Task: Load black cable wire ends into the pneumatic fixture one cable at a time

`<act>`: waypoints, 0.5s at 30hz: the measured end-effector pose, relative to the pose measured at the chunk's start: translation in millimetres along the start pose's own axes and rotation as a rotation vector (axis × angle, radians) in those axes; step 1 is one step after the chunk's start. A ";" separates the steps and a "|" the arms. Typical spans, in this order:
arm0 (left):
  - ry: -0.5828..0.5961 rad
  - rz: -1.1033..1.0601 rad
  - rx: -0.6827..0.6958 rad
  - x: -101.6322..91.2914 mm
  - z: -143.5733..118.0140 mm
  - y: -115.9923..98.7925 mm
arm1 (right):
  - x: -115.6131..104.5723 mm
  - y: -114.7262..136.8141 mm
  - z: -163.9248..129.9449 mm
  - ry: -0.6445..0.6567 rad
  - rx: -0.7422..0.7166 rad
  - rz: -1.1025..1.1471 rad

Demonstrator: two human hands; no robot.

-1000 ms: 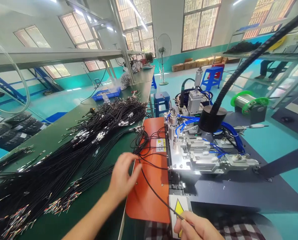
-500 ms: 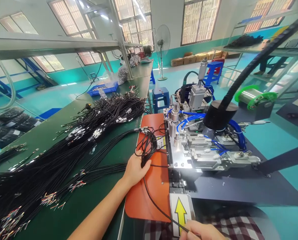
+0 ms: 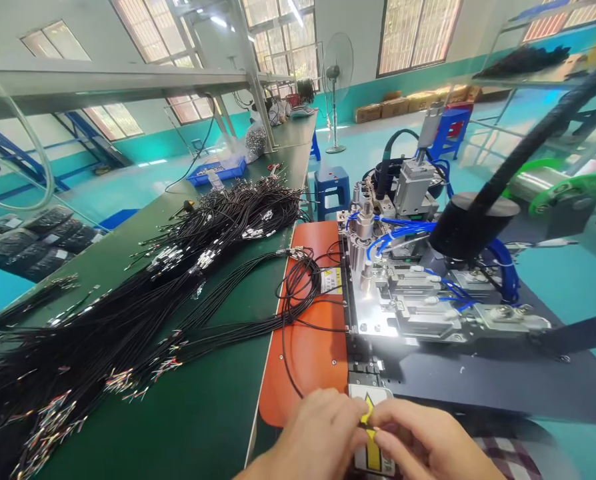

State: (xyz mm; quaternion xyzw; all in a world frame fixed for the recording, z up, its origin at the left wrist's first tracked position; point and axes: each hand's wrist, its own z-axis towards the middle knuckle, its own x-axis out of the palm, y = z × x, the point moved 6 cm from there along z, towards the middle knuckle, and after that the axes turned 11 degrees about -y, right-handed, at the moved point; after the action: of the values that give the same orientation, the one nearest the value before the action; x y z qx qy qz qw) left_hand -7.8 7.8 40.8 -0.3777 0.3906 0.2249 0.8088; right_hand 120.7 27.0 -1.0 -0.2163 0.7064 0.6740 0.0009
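Both hands meet at the lower middle of the view, over the yellow arrow label (image 3: 374, 457). My left hand (image 3: 323, 427) is closed, its fingers pinching a black cable (image 3: 292, 377) close to its end. Opposite it, my right hand (image 3: 418, 433) pinches the tip of that same cable between thumb and finger. The cable runs up to a loose coil of black cables (image 3: 301, 287) lying on the orange plate (image 3: 308, 360). What the cable's tip looks like is mostly hidden by my fingers.
Large bundles of black cables (image 3: 128, 313) spread over the green table (image 3: 218, 413) on the left. On the right stands a metal machine (image 3: 393, 293) with blue air tubes (image 3: 403, 230). A blue tray (image 3: 217, 172) and a blue stool (image 3: 332, 190) are farther back.
My left hand has left the coil and come down to the cable end beside my right hand. My right hand has risen slightly with the cable. The view has shifted a little.
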 end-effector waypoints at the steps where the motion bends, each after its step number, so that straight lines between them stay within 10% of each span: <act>1: -0.014 -0.029 -0.030 -3.5 4.3 -0.9 | -2.9 -0.7 0.8 -0.026 0.042 0.044; 15: 0.202 -0.315 -0.345 37.0 0.7 17.1 | -14.4 -31.7 -3.2 -0.146 0.226 0.277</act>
State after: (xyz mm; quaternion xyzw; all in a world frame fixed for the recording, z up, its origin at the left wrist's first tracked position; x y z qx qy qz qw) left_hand 3.2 21.3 3.9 -0.5870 0.3614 0.1208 0.7143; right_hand 144.4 28.4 -26.7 -0.0660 0.7986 0.5980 -0.0161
